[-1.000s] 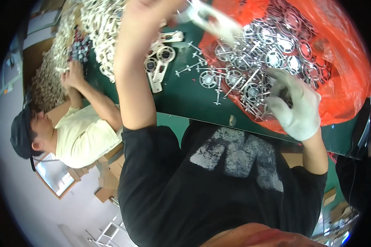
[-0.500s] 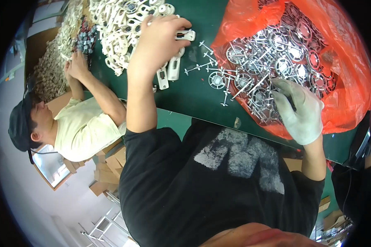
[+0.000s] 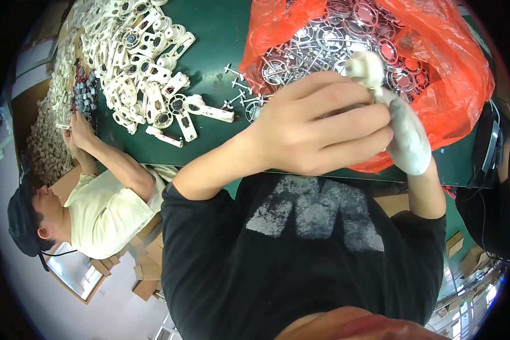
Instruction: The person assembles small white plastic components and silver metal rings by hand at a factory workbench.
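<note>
My bare left hand point(image 3: 323, 124) is closed around a white plastic part point(image 3: 366, 69) with a round end, which sticks up past the fingers. Close against it is my right hand point(image 3: 409, 139) in a pale glove. Its fingers are bent in toward the white part and mostly hidden behind my left hand, so whatever they grip does not show. Both hands are over the near side of a red plastic bag point(image 3: 464, 73) full of shiny silver spoked rings and thin pins point(image 3: 328, 39).
A large pile of white plastic parts point(image 3: 144, 62) lies on the green table point(image 3: 209, 39) to the left. Several silver pins point(image 3: 236, 85) lie beside the bag. At far left, a co-worker point(image 3: 96, 209) handles small pieces by another heap. A dark object with cables point(image 3: 486, 141) is at the right edge.
My left hand has come from the white pile to the bag with a white part in it. The right hand has lifted from the silver pieces and met it. The view has shifted.
</note>
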Available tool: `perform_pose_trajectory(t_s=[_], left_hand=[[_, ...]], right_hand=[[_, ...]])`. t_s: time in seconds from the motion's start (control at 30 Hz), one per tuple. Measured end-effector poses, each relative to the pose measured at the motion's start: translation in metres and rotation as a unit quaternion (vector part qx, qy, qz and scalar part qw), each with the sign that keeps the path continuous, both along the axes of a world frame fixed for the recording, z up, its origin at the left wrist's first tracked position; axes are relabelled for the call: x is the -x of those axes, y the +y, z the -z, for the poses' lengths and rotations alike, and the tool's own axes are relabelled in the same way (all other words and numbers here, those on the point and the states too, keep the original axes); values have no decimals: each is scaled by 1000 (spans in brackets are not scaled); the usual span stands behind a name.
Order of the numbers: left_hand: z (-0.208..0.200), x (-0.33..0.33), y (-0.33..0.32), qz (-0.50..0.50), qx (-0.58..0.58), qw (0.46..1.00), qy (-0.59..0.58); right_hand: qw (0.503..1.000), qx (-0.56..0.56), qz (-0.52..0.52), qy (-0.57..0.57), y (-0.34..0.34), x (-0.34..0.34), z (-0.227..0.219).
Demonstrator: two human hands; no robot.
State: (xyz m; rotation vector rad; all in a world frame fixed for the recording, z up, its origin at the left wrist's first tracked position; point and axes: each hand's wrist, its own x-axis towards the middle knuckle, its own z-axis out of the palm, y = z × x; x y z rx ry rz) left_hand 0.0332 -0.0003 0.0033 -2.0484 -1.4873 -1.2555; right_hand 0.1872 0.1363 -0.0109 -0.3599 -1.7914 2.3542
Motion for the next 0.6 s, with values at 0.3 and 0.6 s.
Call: perform_pose_trajectory(t_s=[0.3, 0.6], left_hand=[[29, 13, 9, -135, 244, 960, 2], [28, 23, 6, -99, 178, 965, -164]], right_hand=[[988, 26, 144, -46, 34, 13, -19], [968, -103, 91, -210, 22, 22, -36]])
